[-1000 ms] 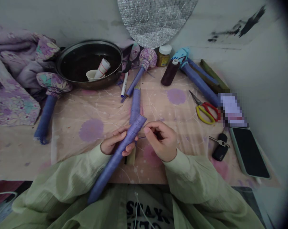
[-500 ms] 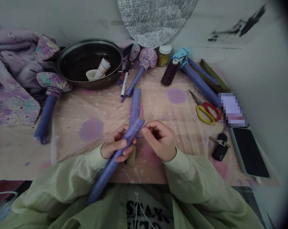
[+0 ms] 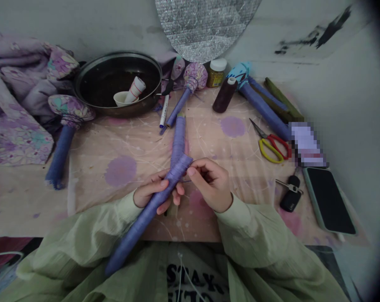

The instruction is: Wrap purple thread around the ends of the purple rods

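Over the flowered tablecloth (image 3: 146, 140), the left hand (image 3: 150, 191) clasps a purple wrapped stick (image 3: 146, 214), its long axis slanting from the lap away and rightward. The right hand (image 3: 212, 184) pinches thumb to forefinger beside its upper end. The shirt (image 3: 193, 279) reads "STAY".

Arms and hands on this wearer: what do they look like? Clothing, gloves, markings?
Left hand and right hand are bare: no gloves, no visible rings. Both arms are covered by loose, wrinkled, pale green long sleeves, with cuffs at the wrists. No markings or cables visible on either sleeve.
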Available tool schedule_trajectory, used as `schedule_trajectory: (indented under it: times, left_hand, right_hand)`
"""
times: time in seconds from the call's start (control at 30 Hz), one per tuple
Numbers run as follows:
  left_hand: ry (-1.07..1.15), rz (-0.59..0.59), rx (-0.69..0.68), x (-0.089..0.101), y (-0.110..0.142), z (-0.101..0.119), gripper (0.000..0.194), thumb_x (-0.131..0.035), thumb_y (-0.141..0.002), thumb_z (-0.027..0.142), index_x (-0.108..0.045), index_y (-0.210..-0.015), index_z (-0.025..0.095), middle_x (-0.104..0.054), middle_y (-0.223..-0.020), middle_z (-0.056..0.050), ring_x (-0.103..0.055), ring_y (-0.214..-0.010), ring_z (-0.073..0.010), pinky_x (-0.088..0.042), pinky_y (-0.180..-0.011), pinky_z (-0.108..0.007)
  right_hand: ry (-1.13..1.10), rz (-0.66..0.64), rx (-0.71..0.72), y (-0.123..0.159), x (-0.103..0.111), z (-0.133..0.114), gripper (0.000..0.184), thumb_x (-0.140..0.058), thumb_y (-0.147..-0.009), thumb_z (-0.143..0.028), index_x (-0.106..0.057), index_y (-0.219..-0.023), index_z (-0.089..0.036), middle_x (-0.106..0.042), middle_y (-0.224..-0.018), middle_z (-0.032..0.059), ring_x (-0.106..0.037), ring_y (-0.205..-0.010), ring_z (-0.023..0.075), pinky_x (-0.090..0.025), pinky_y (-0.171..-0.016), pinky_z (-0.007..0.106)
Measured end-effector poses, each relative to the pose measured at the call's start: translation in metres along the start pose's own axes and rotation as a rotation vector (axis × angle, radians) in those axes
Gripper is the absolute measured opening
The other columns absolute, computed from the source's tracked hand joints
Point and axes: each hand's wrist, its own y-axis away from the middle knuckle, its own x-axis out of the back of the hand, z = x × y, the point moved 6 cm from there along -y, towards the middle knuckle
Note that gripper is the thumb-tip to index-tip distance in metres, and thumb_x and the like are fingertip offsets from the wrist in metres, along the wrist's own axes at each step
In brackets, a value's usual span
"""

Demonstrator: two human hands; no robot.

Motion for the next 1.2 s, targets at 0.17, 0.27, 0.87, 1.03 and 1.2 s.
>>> schedule_trajectory:
  times: [0.17,0.27,0.87,1.03,1.2]
  left_hand:
    - [0.015,-0.067,0.036,-0.004,-0.002,0.001,0.022,-0.052,-0.089,0.030,-0.060,-0.094,0.009,-0.068,-0.067,-0.003,-0.057,-0.042,-0.0066,-0.043,-0.034,-0.009]
    - [0.048,-0.112,0.064,-0.006,-0.002,0.001,0.023,-0.051,-0.090,0.030,-0.060,-0.095,0.010,-0.068,-0.068,-0.002,-0.057,-0.042,-0.0067,-0.043,-0.033,-0.009]
    - [0.144,-0.244,0.177,0.005,0.014,-0.016,0.047,-0.030,-0.092,0.049,-0.063,-0.091,0.016,-0.048,-0.040,0.003,-0.032,-0.024,-0.0057,-0.023,-0.026,-0.016]
    - [0.196,-0.313,0.271,-0.003,0.013,-0.014,0.048,-0.028,-0.094,0.047,-0.063,-0.095,0.014,-0.059,-0.052,0.000,-0.041,-0.026,-0.0059,-0.029,-0.026,-0.014]
    - [0.280,-0.386,0.348,-0.013,0.011,-0.011,0.039,-0.033,-0.094,0.042,-0.060,-0.099,0.014,-0.064,-0.067,-0.005,-0.052,-0.035,-0.0094,-0.039,-0.028,-0.015]
  right_hand:
    - [0.000,0.012,0.004,-0.001,0.000,0.001,0.010,-0.057,-0.082,-0.021,-0.057,-0.073,-0.017,-0.048,-0.055,-0.0051,-0.042,-0.047,0.0055,-0.036,-0.042,0.018]
    - [-0.003,0.016,0.010,-0.001,0.000,0.000,0.010,-0.057,-0.082,-0.020,-0.057,-0.072,-0.017,-0.047,-0.055,-0.0055,-0.042,-0.047,0.0051,-0.035,-0.042,0.017]
    - [-0.191,-0.072,-0.158,-0.002,-0.008,0.011,0.017,-0.061,-0.080,-0.030,-0.054,-0.072,-0.017,-0.050,-0.056,-0.0045,-0.042,-0.049,0.0054,-0.037,-0.045,0.019]
    - [-0.340,-0.140,-0.222,0.000,-0.014,0.016,0.029,-0.062,-0.079,-0.038,-0.055,-0.100,-0.018,-0.056,-0.059,-0.0047,-0.041,-0.045,0.0048,-0.032,-0.041,0.019]
    - [-0.435,-0.248,-0.179,0.000,-0.019,0.012,0.020,-0.059,-0.083,-0.033,-0.060,-0.095,-0.018,-0.057,-0.061,-0.0040,-0.040,-0.044,0.0031,-0.030,-0.039,0.018]
